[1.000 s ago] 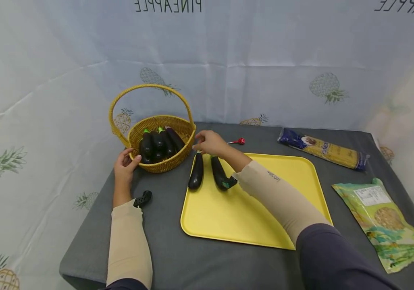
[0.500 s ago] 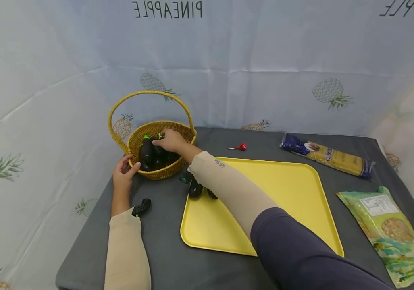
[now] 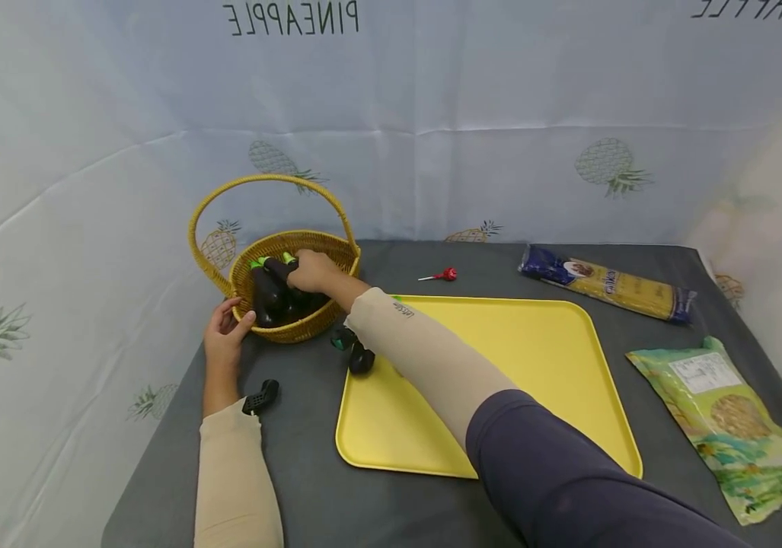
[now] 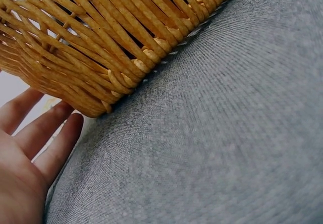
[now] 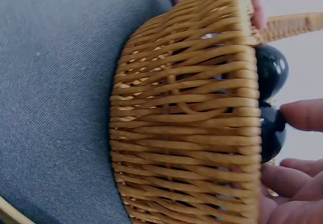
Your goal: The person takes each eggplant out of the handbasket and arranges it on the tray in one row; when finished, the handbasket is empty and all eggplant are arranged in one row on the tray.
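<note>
A yellow wicker basket (image 3: 295, 329) with a tall handle stands at the back left. Several dark eggplants (image 3: 269, 293) with green stem ends lie in it. My left hand (image 3: 226, 335) holds the basket's left rim, thumb at the rim and fingers along the outer wall. My right hand (image 3: 317, 272) reaches inside from the right and grips an eggplant (image 5: 271, 133); the thumb presses its dark side and the other fingers are partly behind the rim. Another eggplant (image 3: 361, 359) lies at the tray's left edge, half hidden by my right forearm.
The yellow tray (image 3: 500, 365) lies right of the basket on the grey tabletop (image 3: 315, 487). Behind it is a red lollipop (image 3: 448, 274). A pack of spaghetti (image 3: 610, 281) and a green food bag (image 3: 733, 422) lie on the right. A pineapple-print curtain hangs behind.
My right hand has moved left from beside the tray's eggplants into the basket. The eggplants inside have shifted slightly. My left hand has stayed at the rim.
</note>
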Demonstrator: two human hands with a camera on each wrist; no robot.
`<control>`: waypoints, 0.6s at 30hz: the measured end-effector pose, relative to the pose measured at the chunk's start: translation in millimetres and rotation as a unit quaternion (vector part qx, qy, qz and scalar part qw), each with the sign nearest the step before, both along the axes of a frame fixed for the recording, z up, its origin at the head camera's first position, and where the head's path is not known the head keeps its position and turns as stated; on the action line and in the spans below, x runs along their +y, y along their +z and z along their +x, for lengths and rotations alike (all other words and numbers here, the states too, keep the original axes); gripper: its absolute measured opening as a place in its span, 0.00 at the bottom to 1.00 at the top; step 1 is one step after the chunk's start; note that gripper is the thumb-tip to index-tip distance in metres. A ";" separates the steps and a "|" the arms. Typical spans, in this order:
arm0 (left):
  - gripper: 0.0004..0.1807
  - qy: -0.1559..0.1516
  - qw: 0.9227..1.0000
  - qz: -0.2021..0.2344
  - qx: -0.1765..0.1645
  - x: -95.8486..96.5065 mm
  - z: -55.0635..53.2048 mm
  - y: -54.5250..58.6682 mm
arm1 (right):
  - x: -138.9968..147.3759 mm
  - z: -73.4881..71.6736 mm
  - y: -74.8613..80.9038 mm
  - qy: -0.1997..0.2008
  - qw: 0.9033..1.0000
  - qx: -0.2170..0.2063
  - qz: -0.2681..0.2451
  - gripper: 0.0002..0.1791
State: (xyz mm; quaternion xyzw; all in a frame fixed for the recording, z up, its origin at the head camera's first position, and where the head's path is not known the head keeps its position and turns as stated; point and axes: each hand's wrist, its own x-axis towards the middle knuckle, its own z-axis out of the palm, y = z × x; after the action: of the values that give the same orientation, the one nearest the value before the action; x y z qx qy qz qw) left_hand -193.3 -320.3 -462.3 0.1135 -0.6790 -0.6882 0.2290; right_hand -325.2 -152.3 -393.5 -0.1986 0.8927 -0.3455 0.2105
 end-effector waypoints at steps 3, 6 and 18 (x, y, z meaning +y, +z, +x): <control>0.21 0.000 1.000 0.002 -0.003 -0.8 0.0 -0.9 | 8.5 2.9 6.0 -0.005 0.999 -0.042 -0.034 0.37; 0.22 -0.004 1.000 0.006 -0.003 -2.4 0.5 -2.6 | 17.8 6.0 9.9 -0.011 0.991 -0.091 -0.097 0.36; 0.21 -0.002 1.000 0.006 0.002 -1.3 2.1 -0.6 | 61.7 12.1 22.5 -0.027 0.937 -0.248 -0.244 0.41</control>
State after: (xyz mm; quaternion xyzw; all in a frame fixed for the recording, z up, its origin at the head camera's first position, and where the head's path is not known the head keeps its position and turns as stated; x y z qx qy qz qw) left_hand -191.2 -321.6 -462.8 0.1123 -0.6747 -0.6927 0.2287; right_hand -313.1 -90.5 -371.0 -0.1277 0.7054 -0.5970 0.3602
